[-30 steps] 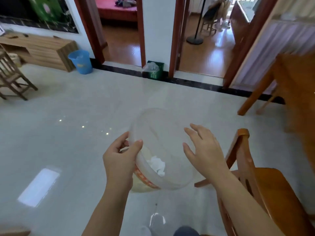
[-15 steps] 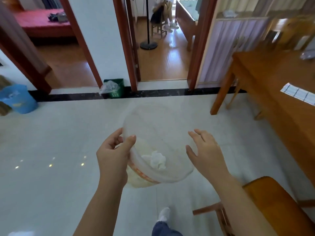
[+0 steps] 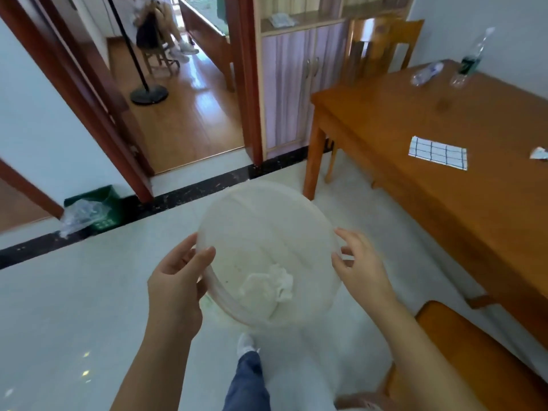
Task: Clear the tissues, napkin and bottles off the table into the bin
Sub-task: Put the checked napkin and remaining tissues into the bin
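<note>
I hold a clear plastic bin in front of me above the floor, with a crumpled white tissue lying in its bottom. My left hand grips the bin's left rim. At the right rim is my right hand, fingertips touching it. On the wooden table to the right lie a checked napkin, a crumpled tissue at the frame edge, a fallen clear bottle and an upright bottle.
A wooden chair seat is close at my lower right, another chair stands behind the table. A green bin with a plastic bag sits by the wall. Two doorways open ahead; a person sits in the far room.
My view has swung right, bringing the table with its napkin and bottles into sight. The bin stays in my left hand and my right hand has come onto its rim.
</note>
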